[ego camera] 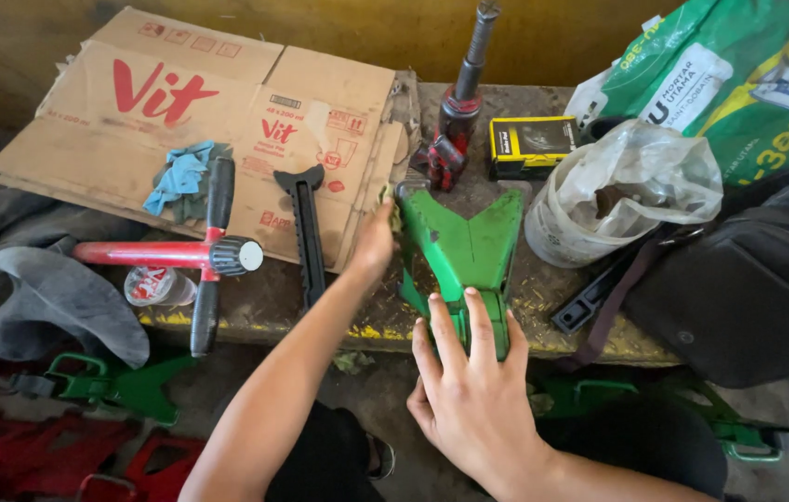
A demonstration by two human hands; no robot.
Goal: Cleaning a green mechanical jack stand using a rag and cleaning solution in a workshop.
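Green V-shaped stand (465,251): long axis 12–6. Right hand (473,395) at 6 end, fingers flat, spread on it. Left hand (376,244) at 10, pinching small rag (393,212) against its edge.

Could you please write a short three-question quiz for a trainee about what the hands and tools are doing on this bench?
1. True or false: the right hand rests on the narrow end of the green V-shaped stand.
2. What lies under the black notched bar: A flattened cardboard, B a black bag, C a bucket?
3. Which hand presses a small cloth against the stand's upper left edge?

Key: 1 true; 2 A; 3 the left hand.
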